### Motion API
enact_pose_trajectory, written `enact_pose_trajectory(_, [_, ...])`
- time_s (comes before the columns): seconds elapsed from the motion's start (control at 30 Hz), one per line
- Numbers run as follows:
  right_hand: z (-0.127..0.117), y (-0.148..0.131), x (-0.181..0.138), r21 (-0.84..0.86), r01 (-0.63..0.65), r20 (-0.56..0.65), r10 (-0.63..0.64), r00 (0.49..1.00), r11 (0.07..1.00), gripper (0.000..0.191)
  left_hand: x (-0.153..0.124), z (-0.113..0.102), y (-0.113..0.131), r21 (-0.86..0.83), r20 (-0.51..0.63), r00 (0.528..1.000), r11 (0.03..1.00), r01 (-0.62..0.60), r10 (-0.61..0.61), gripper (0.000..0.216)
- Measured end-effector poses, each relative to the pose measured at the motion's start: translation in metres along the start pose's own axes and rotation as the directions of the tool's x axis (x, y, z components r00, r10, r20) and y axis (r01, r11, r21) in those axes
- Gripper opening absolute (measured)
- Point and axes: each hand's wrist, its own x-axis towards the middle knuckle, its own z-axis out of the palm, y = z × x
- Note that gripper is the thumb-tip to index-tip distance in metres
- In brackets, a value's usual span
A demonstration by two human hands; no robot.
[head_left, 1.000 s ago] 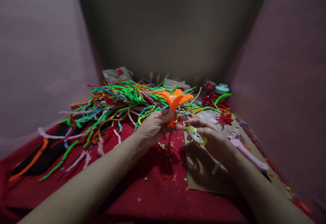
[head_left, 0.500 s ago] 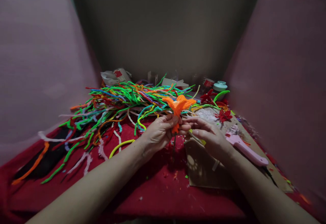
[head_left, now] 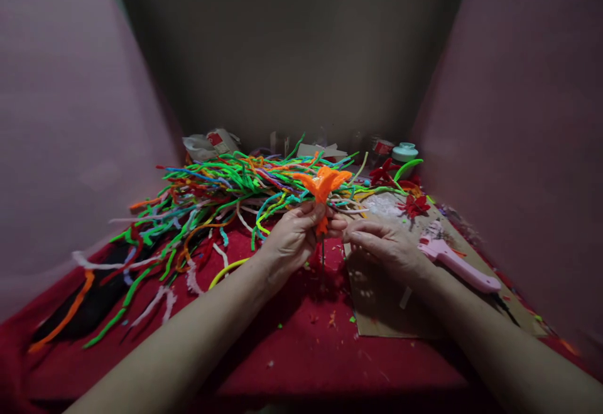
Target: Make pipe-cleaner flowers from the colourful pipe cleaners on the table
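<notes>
An orange pipe-cleaner flower (head_left: pixel 322 186) stands upright in my left hand (head_left: pixel 294 233), whose thumb and fingers pinch it below the spread petals. From its base a thin dark stem (head_left: pixel 323 258) points straight down. Close on the right is my right hand (head_left: pixel 390 252), thumb and fingers pressed together, its fingertips by the left hand's fingertips. Whatever the right hand pinches is too small or hidden to name.
A heap of coloured pipe cleaners (head_left: pixel 235 178) spreads across the back and left of the red cloth (head_left: pixel 301 364). On the right, a pink glue gun (head_left: pixel 464 268) and a red flower (head_left: pixel 413 205) lie on cardboard (head_left: pixel 391 313). A jar with a turquoise lid (head_left: pixel 405 151) stands behind.
The flower and my left hand appear slightly higher and further left. My right fingers have closed together, and the yellow-green piece seen by them before no longer shows.
</notes>
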Motion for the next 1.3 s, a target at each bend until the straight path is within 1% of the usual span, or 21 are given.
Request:
enact_pose_trajectory(0.07, [-0.001, 0.0, -0.001, -0.025, 0.04, -0.016, -0.04, 0.999, 0.999, 0.016, 0.001, -0.001, 0.004, -0.005, -0.014, 1.0, 1.0, -0.021, 0.021, 0.014])
enact_pose_trajectory(0.1, [-0.001, 0.001, -0.002, -0.024, 0.034, -0.021, -0.034, 0.999, 0.999, 0.016, 0.002, -0.002, 0.006, -0.009, -0.034, 0.998, 0.999, -0.044, 0.044, 0.014])
enact_pose_trajectory(0.2, [-0.002, 0.003, -0.004, 0.066, -0.063, -0.016, 0.064, 0.998, 0.996, 0.018, 0.007, -0.008, 0.013, -0.011, -0.119, 0.985, 0.992, -0.125, 0.123, 0.015])
enact_pose_trajectory(0.27, [-0.002, 0.006, -0.005, 0.143, -0.107, -0.018, 0.111, 0.994, 0.984, 0.018, 0.011, -0.013, 0.015, 0.013, -0.15, 0.981, 0.992, -0.124, 0.124, 0.015])
enact_pose_trajectory(0.33, [-0.002, 0.006, -0.005, 0.176, -0.107, -0.027, 0.113, 0.993, 0.978, 0.017, 0.013, -0.016, 0.015, 0.04, -0.148, 0.985, 0.996, -0.083, 0.088, 0.016])
enact_pose_trajectory(0.4, [-0.002, 0.006, -0.005, 0.152, -0.076, -0.042, 0.083, 0.996, 0.986, 0.016, 0.012, -0.017, 0.013, 0.062, -0.135, 0.99, 0.998, -0.023, 0.031, 0.016])
enact_pose_trajectory(0.43, [-0.002, 0.005, -0.004, 0.109, -0.043, -0.052, 0.048, 0.997, 0.993, 0.016, 0.011, -0.016, 0.012, 0.067, -0.129, 0.992, 0.998, 0.01, -0.002, 0.015])
enact_pose_trajectory(0.5, [-0.002, 0.002, -0.004, -0.012, 0.06, -0.073, -0.061, 0.996, 0.998, 0.016, 0.008, -0.013, 0.01, 0.068, -0.119, 0.989, 0.994, 0.091, -0.083, 0.011])
enact_pose_trajectory(0.57, [-0.002, 0.0, -0.005, -0.116, 0.15, -0.076, -0.159, 0.984, 0.982, 0.016, 0.005, -0.01, 0.007, 0.054, -0.103, 0.983, 0.986, 0.16, -0.154, 0.01])
enact_pose_trajectory(0.63, [-0.001, -0.001, -0.005, -0.159, 0.172, -0.059, -0.184, 0.981, 0.972, 0.017, 0.003, -0.007, 0.005, 0.032, -0.067, 0.978, 0.979, 0.201, -0.199, 0.01])
enact_pose_trajectory(0.7, [0.0, 0.0, -0.006, -0.157, 0.149, -0.018, -0.154, 0.988, 0.976, 0.018, 0.002, -0.005, 0.003, 0.01, -0.031, 0.978, 0.979, 0.206, -0.205, 0.011])
enact_pose_trajectory(0.77, [0.001, 0.002, -0.007, -0.111, 0.103, 0.038, -0.099, 0.994, 0.988, 0.02, 0.001, -0.003, 0.002, 0.016, -0.023, 0.977, 0.977, 0.214, -0.214, 0.012])
enact_pose_trajectory(0.87, [0.002, 0.005, -0.008, -0.028, 0.011, 0.092, -0.008, 0.996, 1.0, 0.02, -0.001, -0.001, 0.003, 0.058, -0.075, 0.975, 0.975, 0.213, -0.208, 0.013])
enact_pose_trajectory(0.97, [0.003, 0.005, -0.008, 0.02, -0.055, 0.093, 0.053, 0.994, 0.998, 0.019, -0.002, 0.002, 0.005, 0.082, -0.104, 0.978, 0.979, 0.187, -0.178, 0.012])
enact_pose_trajectory(1.03, [0.003, 0.005, -0.008, 0.072, -0.09, 0.113, 0.081, 0.99, 0.993, 0.018, -0.003, 0.003, 0.004, 0.091, -0.105, 0.98, 0.98, 0.179, -0.169, 0.013])
enact_pose_trajectory(1.13, [0.004, 0.006, -0.007, 0.177, -0.095, 0.145, 0.069, 0.987, 0.98, 0.015, -0.003, 0.004, 0.002, 0.091, -0.108, 0.982, 0.982, 0.166, -0.156, 0.014])
enact_pose_trajectory(1.17, [0.004, 0.008, -0.007, 0.2, -0.087, 0.143, 0.059, 0.988, 0.976, 0.016, -0.003, 0.004, 0.001, 0.09, -0.105, 0.981, 0.981, 0.171, -0.162, 0.015])
enact_pose_trajectory(1.23, [0.005, 0.01, -0.007, 0.204, -0.074, 0.097, 0.055, 0.994, 0.976, 0.018, -0.002, 0.004, 0.0, 0.087, -0.098, 0.978, 0.977, 0.193, -0.184, 0.016])
enact_pose_trajectory(1.3, [0.007, 0.012, -0.008, 0.159, -0.101, 0.031, 0.097, 0.995, 0.982, 0.02, -0.003, 0.004, -0.001, 0.079, -0.101, 0.975, 0.976, 0.205, -0.197, 0.016])
